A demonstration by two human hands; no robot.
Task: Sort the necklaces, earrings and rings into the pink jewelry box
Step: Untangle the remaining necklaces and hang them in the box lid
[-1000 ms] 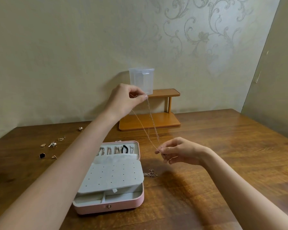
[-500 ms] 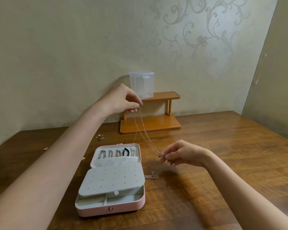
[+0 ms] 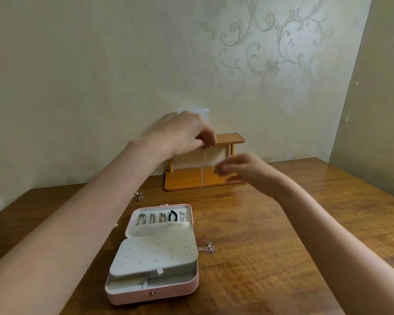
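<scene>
Pinching thin necklace (image 3: 201, 169), left hand (image 3: 184, 133) | right hand (image 3: 241, 169) grip blurred, cannot tell

My one head view looks forward and down across the table (image 3: 305, 223) toward the wall (image 3: 100, 76) (both forearms reach in close).

Both bare forearms reached forward, raised. The left hand (image 3: 187, 133) was held highest, fingers curled down and pinched together at the tips. The right hand (image 3: 243, 167) hovered just below and beside it, blurred, fingers loosely curled with nothing in them.
</scene>
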